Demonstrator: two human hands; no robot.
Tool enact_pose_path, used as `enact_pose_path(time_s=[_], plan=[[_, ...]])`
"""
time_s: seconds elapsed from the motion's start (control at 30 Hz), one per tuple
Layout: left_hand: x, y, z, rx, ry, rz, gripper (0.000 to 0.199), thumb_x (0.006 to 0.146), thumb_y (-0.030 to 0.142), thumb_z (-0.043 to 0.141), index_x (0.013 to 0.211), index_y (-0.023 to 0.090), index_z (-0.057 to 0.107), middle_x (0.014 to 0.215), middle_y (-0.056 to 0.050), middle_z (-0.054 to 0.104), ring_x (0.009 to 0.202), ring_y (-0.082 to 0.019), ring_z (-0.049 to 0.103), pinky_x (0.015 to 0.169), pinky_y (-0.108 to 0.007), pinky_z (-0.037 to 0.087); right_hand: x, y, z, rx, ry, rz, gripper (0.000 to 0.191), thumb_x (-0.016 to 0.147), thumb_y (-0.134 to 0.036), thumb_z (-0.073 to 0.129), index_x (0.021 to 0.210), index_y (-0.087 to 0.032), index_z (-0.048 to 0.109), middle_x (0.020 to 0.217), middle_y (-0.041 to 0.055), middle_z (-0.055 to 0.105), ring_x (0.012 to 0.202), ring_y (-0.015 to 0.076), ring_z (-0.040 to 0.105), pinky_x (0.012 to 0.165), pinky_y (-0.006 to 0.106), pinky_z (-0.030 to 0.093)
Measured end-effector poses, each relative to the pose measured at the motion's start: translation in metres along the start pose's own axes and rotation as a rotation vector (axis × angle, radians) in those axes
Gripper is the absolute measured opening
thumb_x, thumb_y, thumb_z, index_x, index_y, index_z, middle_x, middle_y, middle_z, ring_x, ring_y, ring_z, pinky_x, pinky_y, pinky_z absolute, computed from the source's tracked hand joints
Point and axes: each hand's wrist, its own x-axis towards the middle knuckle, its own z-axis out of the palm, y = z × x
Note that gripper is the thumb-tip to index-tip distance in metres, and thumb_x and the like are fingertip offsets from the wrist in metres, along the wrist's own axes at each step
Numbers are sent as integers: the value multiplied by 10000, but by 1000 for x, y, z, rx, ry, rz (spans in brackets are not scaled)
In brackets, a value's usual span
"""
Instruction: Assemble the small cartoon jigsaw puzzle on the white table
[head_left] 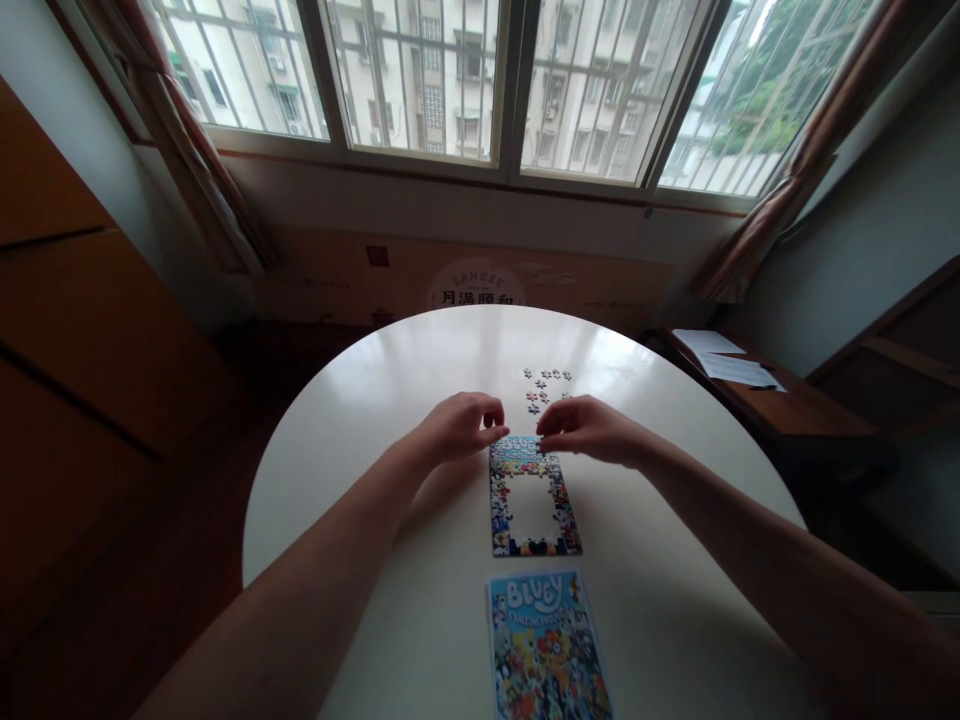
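Jigsaw [499, 505] lying flat on round white table [322, 430], joined along border and upper band around a bare middle, with matching picture sheet [551, 640] lettered BLUEY just below it. At the upper left corner, left hand [469, 425] with fingers curled toward thumb, and at the upper right edge, right hand [589, 430] with thumb and fingertips drawn close together; cannot tell whether pinching a piece in either. Beyond right hand, loose pieces [544, 398] scattered on the tabletop, near the jigsaw but apart from it.
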Motion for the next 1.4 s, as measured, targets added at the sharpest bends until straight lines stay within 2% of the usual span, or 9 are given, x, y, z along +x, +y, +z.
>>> enact_pose_path(time_s=[0.1,0.2,0.5,0.7,1.0,1.17,1.27,1.4], plan=[[0,2,4,0,-42,38,124,797,340,706,808,216,703,798,-20,671,710,-153,569,646,-293,400,-13,3,29,-39,46,-98,208,765,-311,798,909,-171,743,840,33,733,752,123,651,685,239,509],[1,-1,9,-5,-67,62,139,773,347,742,783,219,689,765,2,649,679,-138,549,627,-287,377,-17,5,41,-182,95,-139,64,791,-210,748,852,-196,757,823,7,735,720,105,636,693,231,486],[1,-4,14,-7,-109,21,151,744,358,741,744,225,670,743,-7,646,663,-151,535,604,-293,360,-16,8,44,-453,139,-164,73,810,-260,759,869,-289,789,871,-12,712,796,125,637,754,261,465],[1,-3,13,-53,-117,13,158,748,342,753,728,217,658,723,2,636,640,-141,519,589,-292,348,-23,11,48,-509,193,-135,47,832,-316,748,859,-300,783,860,1,699,765,139,620,714,277,451],[1,-1,13,-18,-127,-11,185,761,361,736,712,215,635,723,-1,633,636,-141,507,586,-296,331,-27,7,63,-521,308,-45,85,847,-365,741,852,-287,775,879,15,717,834,172,637,750,312,466],[1,-3,15,-14,-117,-7,193,755,375,731,708,217,630,721,-10,632,630,-142,500,581,-296,325,-29,3,66,-578,330,-16,79,845,-357,742,854,-289,781,894,21,722,870,190,639,742,313,455],[1,-1,14,-8,-132,-27,199,752,377,727,702,212,627,716,-12,627,628,-138,492,578,-292,319,-32,3,61,-653,279,-102,96,871,-366,723,883,-298,790,886,17,720,853,180,633,715,303,444],[2,4,9,0,-169,-47,231,753,392,727,703,197,614,712,-1,614,630,-128,480,582,-284,314,-38,2,48,-741,173,-310,153,929,-308,650,987,-318,792,894,5,718,827,164,632,684,297,434]])
